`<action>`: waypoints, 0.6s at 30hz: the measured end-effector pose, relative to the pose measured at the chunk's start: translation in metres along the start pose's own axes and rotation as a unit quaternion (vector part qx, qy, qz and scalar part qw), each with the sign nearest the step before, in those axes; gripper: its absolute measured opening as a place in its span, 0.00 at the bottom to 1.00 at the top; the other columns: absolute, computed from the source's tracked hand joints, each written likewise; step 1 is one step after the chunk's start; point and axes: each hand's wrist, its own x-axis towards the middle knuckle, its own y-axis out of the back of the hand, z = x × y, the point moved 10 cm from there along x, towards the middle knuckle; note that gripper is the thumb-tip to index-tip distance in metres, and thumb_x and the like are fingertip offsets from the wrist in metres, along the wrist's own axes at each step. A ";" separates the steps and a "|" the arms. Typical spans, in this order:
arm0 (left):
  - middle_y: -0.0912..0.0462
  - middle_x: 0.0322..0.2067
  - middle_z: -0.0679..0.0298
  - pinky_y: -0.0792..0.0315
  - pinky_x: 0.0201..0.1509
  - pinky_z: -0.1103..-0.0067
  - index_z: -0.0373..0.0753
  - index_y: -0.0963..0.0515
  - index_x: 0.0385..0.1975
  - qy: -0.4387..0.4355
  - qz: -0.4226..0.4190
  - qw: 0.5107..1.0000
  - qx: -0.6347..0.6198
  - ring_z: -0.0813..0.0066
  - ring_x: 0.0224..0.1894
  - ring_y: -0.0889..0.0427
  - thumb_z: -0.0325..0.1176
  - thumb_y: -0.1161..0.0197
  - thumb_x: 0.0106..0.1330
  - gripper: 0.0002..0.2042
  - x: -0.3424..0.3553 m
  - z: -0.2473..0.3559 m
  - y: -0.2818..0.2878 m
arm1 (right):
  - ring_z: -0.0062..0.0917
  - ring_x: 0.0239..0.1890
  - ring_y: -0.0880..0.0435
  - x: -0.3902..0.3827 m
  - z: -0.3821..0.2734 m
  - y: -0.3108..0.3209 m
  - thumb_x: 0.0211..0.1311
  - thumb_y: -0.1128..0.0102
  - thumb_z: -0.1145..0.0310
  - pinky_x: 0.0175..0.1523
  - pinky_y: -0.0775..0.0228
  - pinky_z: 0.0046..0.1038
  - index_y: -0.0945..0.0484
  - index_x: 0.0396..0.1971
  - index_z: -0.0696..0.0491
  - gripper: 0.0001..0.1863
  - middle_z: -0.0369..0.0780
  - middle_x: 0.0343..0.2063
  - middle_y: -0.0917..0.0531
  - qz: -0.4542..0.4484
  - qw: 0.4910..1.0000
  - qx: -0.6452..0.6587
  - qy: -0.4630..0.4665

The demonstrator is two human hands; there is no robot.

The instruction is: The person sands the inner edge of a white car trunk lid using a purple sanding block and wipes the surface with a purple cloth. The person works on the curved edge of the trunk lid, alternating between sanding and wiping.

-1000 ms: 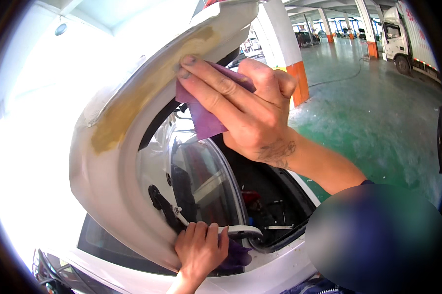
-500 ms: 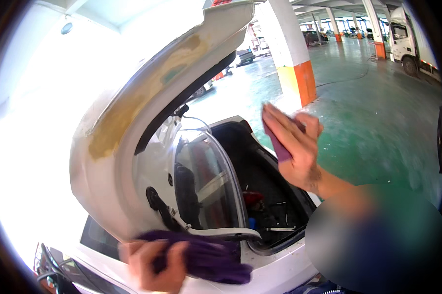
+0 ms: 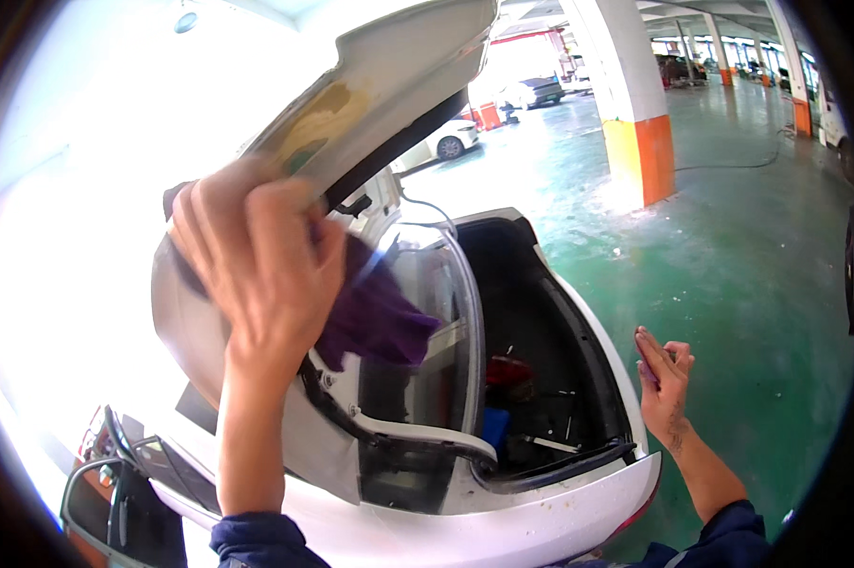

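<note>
My left hand (image 3: 261, 260) is raised in front of the open white trunk lid (image 3: 418, 47), its fingers bent around a dark purple cloth (image 3: 380, 322) that hangs to the right. Motion blurs the hand, and I cannot tell whether the cloth touches the lid. A yellow-brown patch of filler (image 3: 337, 109) shows on the lid above the hand. Over the green floor at the right, my right hand (image 3: 667, 388) holds a thin, flat purplish-red piece (image 3: 647, 367) against its fingers, mostly hidden by them; it looks like a sheet of abrasive.
The open trunk (image 3: 531, 312) of the white car holds a red object (image 3: 508, 371), a blue object (image 3: 494, 426) and a few tools. An open car door (image 3: 129, 492) stands at lower left. A white, yellow and orange pillar (image 3: 640, 156) rises beyond; a parked white car (image 3: 441, 142) is farther back.
My left hand has risen with the cloth from below the lid to in front of it. My right hand has moved lower and to the right, still holding the flat piece. The view has shifted.
</note>
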 end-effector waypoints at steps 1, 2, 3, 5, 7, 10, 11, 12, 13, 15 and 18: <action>0.25 0.45 0.57 0.34 0.54 0.61 0.42 0.25 0.35 -0.027 0.025 0.999 -0.014 0.54 0.50 0.26 0.22 0.29 0.43 0.19 0.008 0.007 -0.003 | 0.32 0.50 0.27 0.001 -0.001 -0.006 0.64 0.37 0.80 0.60 0.41 0.35 0.16 0.59 0.49 0.23 0.34 0.61 0.15 -0.002 1.000 0.017 -0.001; 0.24 0.45 0.58 0.34 0.53 0.61 0.43 0.24 0.35 -0.072 0.041 0.997 -0.010 0.55 0.50 0.26 0.23 0.28 0.43 0.18 0.021 0.020 -0.011 | 0.32 0.50 0.27 0.003 -0.002 -0.010 0.64 0.37 0.80 0.60 0.41 0.35 0.16 0.59 0.49 0.23 0.34 0.61 0.15 -0.005 1.000 0.030 -0.001; 0.23 0.46 0.59 0.34 0.52 0.62 0.44 0.23 0.34 -0.112 0.058 0.992 -0.011 0.57 0.50 0.25 0.25 0.27 0.44 0.17 0.031 0.036 -0.023 | 0.32 0.51 0.27 0.003 -0.002 -0.012 0.64 0.37 0.80 0.61 0.41 0.35 0.16 0.59 0.49 0.23 0.34 0.61 0.15 -0.010 0.999 0.037 -0.003; 0.21 0.46 0.64 0.35 0.49 0.64 0.46 0.21 0.36 -0.138 0.104 0.984 -0.052 0.60 0.49 0.25 0.29 0.27 0.48 0.15 0.050 0.065 -0.039 | 0.33 0.51 0.27 0.001 -0.007 -0.020 0.64 0.38 0.81 0.61 0.41 0.35 0.16 0.60 0.50 0.23 0.35 0.61 0.15 -0.011 0.998 0.069 -0.007; 0.21 0.45 0.69 0.35 0.48 0.66 0.48 0.21 0.36 -0.178 0.082 0.977 -0.082 0.64 0.47 0.23 0.31 0.30 0.54 0.11 0.063 0.084 -0.049 | 0.33 0.51 0.27 0.003 -0.026 -0.030 0.65 0.38 0.81 0.61 0.41 0.34 0.16 0.60 0.50 0.24 0.35 0.61 0.15 -0.015 0.994 0.106 0.003; 0.21 0.41 0.69 0.35 0.43 0.71 0.46 0.22 0.33 -0.225 0.068 0.968 -0.083 0.69 0.44 0.23 0.32 0.33 0.55 0.08 0.053 0.087 -0.052 | 0.31 0.51 0.27 0.001 -0.061 -0.039 0.66 0.38 0.80 0.61 0.41 0.32 0.16 0.60 0.52 0.23 0.37 0.61 0.15 -0.030 0.990 0.132 0.025; 0.21 0.40 0.68 0.35 0.42 0.72 0.46 0.23 0.33 -0.221 0.041 0.971 -0.084 0.68 0.44 0.23 0.32 0.33 0.53 0.08 0.046 0.080 -0.047 | 0.31 0.51 0.27 -0.002 -0.068 -0.044 0.67 0.39 0.79 0.61 0.41 0.32 0.16 0.60 0.52 0.22 0.37 0.61 0.14 -0.040 0.987 0.156 0.022; 0.21 0.41 0.66 0.34 0.41 0.71 0.44 0.23 0.32 -0.213 0.015 0.974 -0.078 0.68 0.43 0.22 0.31 0.33 0.51 0.09 0.039 0.071 -0.043 | 0.30 0.51 0.27 -0.005 -0.073 -0.050 0.67 0.39 0.79 0.61 0.41 0.32 0.16 0.60 0.52 0.22 0.37 0.61 0.14 -0.049 0.982 0.181 0.019; 0.21 0.41 0.65 0.34 0.41 0.69 0.43 0.23 0.32 -0.210 -0.012 0.976 -0.063 0.66 0.44 0.22 0.31 0.32 0.52 0.09 0.023 0.059 -0.037 | 0.30 0.51 0.27 -0.008 -0.077 -0.055 0.67 0.39 0.78 0.60 0.42 0.32 0.16 0.60 0.52 0.21 0.37 0.61 0.14 -0.058 0.977 0.206 0.018; 0.21 0.41 0.63 0.34 0.40 0.67 0.41 0.23 0.32 -0.202 -0.065 0.977 -0.024 0.63 0.45 0.21 0.29 0.30 0.53 0.09 -0.009 0.034 -0.023 | 0.29 0.51 0.28 -0.013 -0.084 -0.064 0.68 0.38 0.77 0.59 0.42 0.31 0.16 0.59 0.53 0.21 0.37 0.60 0.14 -0.074 0.972 0.220 0.019; 0.23 0.38 0.63 0.33 0.41 0.67 0.43 0.24 0.29 -0.149 -0.208 0.966 0.015 0.65 0.43 0.23 0.31 0.34 0.52 0.07 -0.057 0.008 -0.009 | 0.29 0.49 0.28 -0.018 -0.089 -0.073 0.69 0.39 0.75 0.58 0.42 0.31 0.16 0.59 0.55 0.20 0.38 0.61 0.14 -0.092 0.962 0.256 0.008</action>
